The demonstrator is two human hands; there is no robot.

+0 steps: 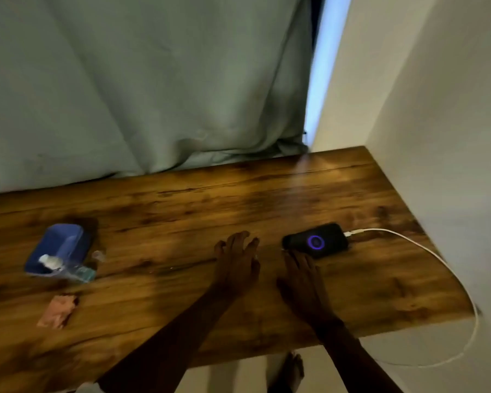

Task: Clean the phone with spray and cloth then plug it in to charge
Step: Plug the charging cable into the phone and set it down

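Note:
The black phone (316,240) lies flat on the wooden table (182,211) at the right, its screen showing a glowing purple ring. A white charging cable (425,249) is plugged into its right end and loops off the table's right edge. My right hand (301,272) rests on the table with fingers spread, its fingertips at the phone's near left edge. My left hand (237,256) hovers just left of the phone, fingers apart and holding nothing. A blue cloth (58,245) lies at the far left, with a small clear spray bottle (65,268) lying on its near edge.
A pink wrapper (58,312) lies near the table's front left. A grey-green curtain (142,80) hangs behind the table. A white wall (451,137) borders the right side. A bare foot (291,370) shows on the floor below the front edge.

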